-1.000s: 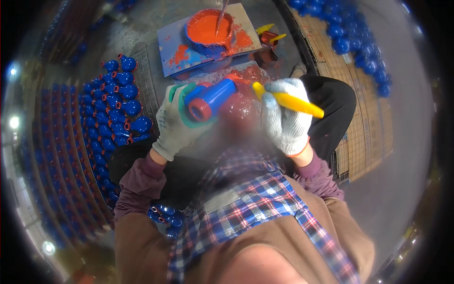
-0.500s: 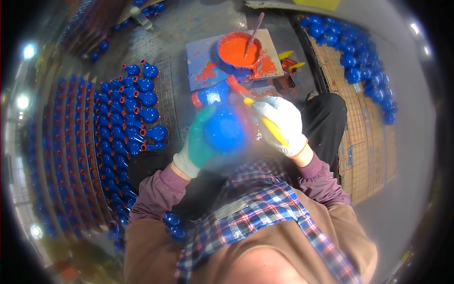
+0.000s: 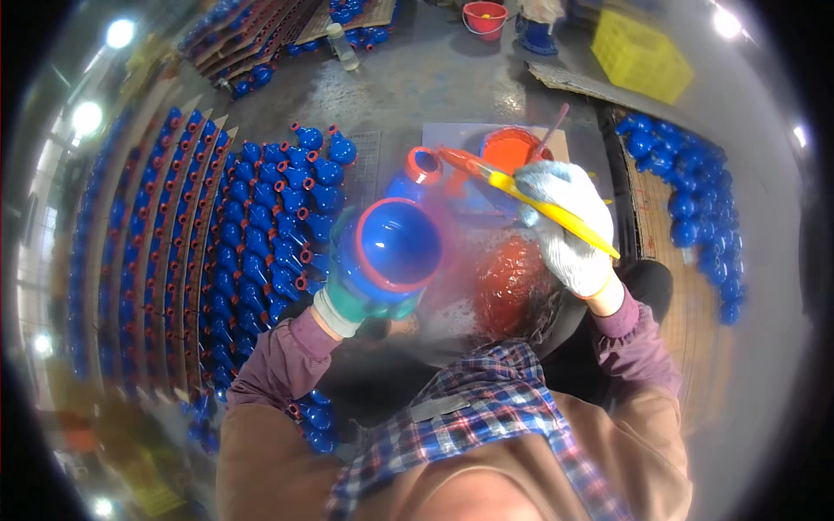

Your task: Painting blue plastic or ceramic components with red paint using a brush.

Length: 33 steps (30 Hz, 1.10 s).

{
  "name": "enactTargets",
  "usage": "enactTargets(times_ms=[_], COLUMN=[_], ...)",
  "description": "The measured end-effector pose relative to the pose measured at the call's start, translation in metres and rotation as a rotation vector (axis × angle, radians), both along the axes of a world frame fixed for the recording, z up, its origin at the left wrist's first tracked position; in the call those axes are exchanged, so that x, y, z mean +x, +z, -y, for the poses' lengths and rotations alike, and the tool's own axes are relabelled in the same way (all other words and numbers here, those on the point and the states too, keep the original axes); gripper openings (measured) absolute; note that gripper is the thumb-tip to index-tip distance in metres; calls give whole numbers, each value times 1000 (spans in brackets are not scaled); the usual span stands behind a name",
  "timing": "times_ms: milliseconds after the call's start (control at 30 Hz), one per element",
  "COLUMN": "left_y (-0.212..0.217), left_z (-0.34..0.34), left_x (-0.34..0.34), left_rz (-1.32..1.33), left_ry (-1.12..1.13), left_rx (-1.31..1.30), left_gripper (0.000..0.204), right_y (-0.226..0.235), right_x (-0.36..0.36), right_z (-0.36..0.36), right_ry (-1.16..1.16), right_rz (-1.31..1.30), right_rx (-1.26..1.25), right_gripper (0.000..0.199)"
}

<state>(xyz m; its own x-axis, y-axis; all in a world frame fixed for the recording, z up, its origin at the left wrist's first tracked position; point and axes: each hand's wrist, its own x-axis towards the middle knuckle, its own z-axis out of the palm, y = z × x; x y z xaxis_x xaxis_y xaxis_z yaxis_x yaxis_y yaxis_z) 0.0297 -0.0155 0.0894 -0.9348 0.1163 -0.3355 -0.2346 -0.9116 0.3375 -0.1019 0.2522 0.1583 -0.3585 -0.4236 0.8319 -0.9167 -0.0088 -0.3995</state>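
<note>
My left hand, in a green-coated glove, is closed around a glossy blue hollow vessel. The vessel's wide, red-rimmed mouth faces up toward me; a narrower neck with a red ring points away. Between the fingers of my right hand, in a white knit glove, is a yellow-handled paintbrush. Its red bristle tip is right beside the neck's ring; whether they touch I cannot tell. Beyond the brush stands a bowl of orange-red paint with a stick or second brush leaning in it.
The bowl stands on a paint-smeared board. Rows of blue pieces with red ends fill the left, beside stacked racks. More blue pieces lie on cardboard at right. A yellow crate and red bucket stand farther off.
The vessel has turned from its rounded blue side to show its wide open mouth. My right hand and the brush have shifted right in the picture. The view has tilted up, showing more floor.
</note>
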Motion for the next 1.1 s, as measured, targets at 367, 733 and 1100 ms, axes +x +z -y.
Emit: enactTargets(times_ms=[367,733,1100], left_y=[20,-46,-189], left_z=[34,65,176], left_x=[-16,-54,-210], left_rz=[-97,83,282], left_ry=[-287,-127,8], left_rx=[357,-408,-1442], left_gripper=[84,58,48], right_y=[22,45,38], right_x=[11,34,22], right_z=[5,-49,-36], right_ry=[31,-580,-828], right_rz=[189,394,152], right_rx=[134,70,398], right_gripper=[32,17,46])
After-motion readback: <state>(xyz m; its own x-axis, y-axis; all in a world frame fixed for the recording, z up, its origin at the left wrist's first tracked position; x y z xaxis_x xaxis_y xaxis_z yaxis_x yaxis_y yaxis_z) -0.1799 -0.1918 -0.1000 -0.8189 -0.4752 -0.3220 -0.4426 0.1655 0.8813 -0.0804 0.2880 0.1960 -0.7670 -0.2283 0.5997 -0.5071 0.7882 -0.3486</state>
